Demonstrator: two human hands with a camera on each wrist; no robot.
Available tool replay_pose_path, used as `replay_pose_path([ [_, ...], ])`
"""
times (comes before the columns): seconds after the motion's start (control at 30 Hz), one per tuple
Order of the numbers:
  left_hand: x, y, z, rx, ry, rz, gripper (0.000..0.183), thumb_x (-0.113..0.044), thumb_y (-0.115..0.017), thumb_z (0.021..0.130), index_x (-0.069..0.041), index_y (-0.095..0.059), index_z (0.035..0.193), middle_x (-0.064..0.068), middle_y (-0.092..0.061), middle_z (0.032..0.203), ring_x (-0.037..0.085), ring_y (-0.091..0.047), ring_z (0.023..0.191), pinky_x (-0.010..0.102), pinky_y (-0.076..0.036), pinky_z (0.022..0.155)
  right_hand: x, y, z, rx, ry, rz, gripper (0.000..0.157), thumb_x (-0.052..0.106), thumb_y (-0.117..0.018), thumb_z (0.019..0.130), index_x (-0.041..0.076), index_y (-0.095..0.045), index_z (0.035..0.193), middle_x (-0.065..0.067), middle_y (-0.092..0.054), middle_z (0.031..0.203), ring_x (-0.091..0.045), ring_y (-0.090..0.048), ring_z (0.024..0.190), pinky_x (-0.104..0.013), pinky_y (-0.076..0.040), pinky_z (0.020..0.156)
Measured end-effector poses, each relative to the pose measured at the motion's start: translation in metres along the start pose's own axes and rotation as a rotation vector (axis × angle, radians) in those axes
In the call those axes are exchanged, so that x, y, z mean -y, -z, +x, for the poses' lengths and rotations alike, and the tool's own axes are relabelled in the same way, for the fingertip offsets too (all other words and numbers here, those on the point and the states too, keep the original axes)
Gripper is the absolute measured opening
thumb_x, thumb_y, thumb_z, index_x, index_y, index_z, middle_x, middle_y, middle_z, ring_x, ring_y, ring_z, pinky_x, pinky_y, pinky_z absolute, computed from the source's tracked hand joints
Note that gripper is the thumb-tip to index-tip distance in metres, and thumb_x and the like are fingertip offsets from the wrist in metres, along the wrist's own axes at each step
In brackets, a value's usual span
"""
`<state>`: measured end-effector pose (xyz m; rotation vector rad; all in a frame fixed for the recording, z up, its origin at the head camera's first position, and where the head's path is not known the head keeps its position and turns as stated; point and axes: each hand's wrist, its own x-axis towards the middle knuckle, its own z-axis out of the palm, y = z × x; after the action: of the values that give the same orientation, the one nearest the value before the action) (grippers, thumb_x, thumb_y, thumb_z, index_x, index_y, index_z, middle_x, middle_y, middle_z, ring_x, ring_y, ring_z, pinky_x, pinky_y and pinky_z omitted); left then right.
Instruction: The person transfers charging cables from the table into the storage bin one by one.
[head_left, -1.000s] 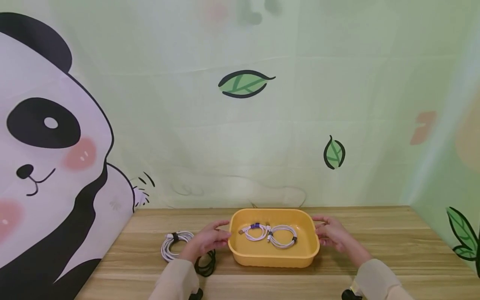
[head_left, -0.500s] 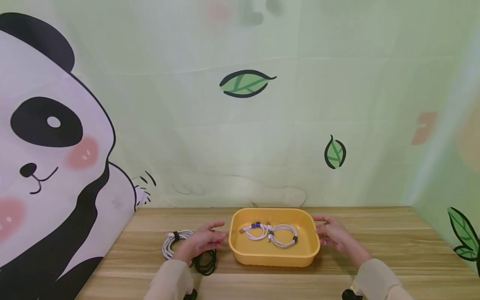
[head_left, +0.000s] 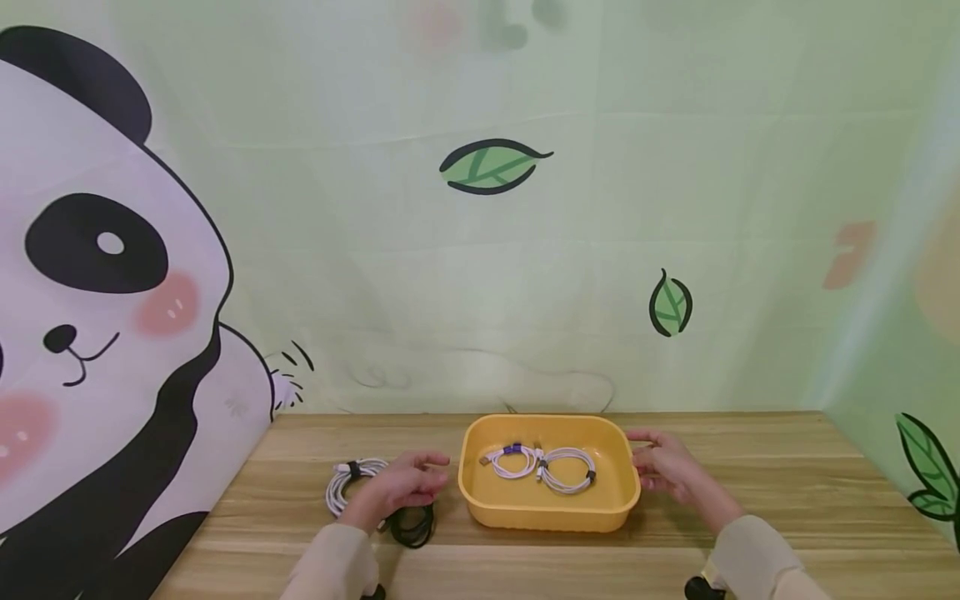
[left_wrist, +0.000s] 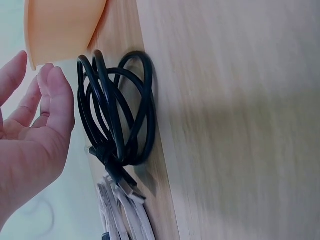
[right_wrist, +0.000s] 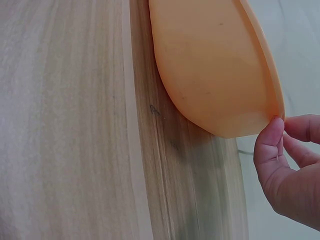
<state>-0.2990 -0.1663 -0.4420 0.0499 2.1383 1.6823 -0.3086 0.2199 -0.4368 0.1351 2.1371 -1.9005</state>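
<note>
At the lower left of the head view, a grey-white cable coil bound with a black tie (head_left: 334, 493) is lying on the wood-grain worktop (head_left: 780, 483), and just to its right a loose coil of black cable with a metal-tipped plug (left_wrist: 114, 117) is resting. Both are lying outside the yellow, round-cornered, plastic-looking tray (head_left: 549, 520), which is sitting level at the lower centre. Inside it, from left to right, a small white cable coil with a purple tie (head_left: 513, 477) and a larger white cable coil with black ties (head_left: 566, 490) are lying side by side on the tray floor. Judging by the count alone, half of the visible coils are sitting in the tray and half are waiting outside.

The left hand (head_left: 405, 483) is reaching in from the bottom of the frame, its fingers pointing right towards the tray and stopping just short of its wall. It is grasping nothing; the forearm is slanting up and right, and the hand is partly hiding the two outer coils. The right hand (head_left: 667, 471) is slanting up and left, its fingers lying fairly straight, and the fingertips are touching the tray's right end; how hard they are pressing is not showing.
</note>
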Motion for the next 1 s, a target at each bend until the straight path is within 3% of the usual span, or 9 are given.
replay_pose_path([
  [0.3,-0.001,0.005,-0.01,-0.016,-0.006,0.085,0.04,-0.01,-0.057,0.084,0.005,-0.044,0.119,0.007,-0.055,0.096,0.019,-0.054,0.086,0.034,-0.048,0.072,0.002,0.0,0.0,-0.003,-0.009,0.007,0.05,0.0,-0.047,0.082,-0.002,-0.032,0.13,-0.001,-0.055,0.072,-0.009,-0.052,0.058,-0.021,-0.046,0.051],
  [0.63,0.005,0.014,-0.017,0.003,-0.031,0.126,0.04,-0.003,-0.053,0.083,0.008,-0.043,0.12,0.015,-0.053,0.099,0.016,-0.055,0.083,0.038,-0.049,0.076,0.002,0.0,-0.001,0.008,0.003,0.0,0.05,0.0,-0.045,0.082,-0.004,-0.031,0.13,0.0,-0.054,0.07,-0.008,-0.05,0.056,-0.02,-0.045,0.05],
  [1.0,0.011,0.022,-0.025,-0.034,-0.056,0.174,0.037,0.0,-0.053,0.081,0.009,-0.045,0.116,0.01,-0.052,0.092,0.017,-0.053,0.081,0.036,-0.048,0.071,0.003,0.0,-0.002,0.018,-0.005,-0.004,0.05,0.0,-0.046,0.083,-0.003,-0.03,0.13,-0.001,-0.055,0.071,-0.008,-0.051,0.056,-0.02,-0.046,0.05],
])
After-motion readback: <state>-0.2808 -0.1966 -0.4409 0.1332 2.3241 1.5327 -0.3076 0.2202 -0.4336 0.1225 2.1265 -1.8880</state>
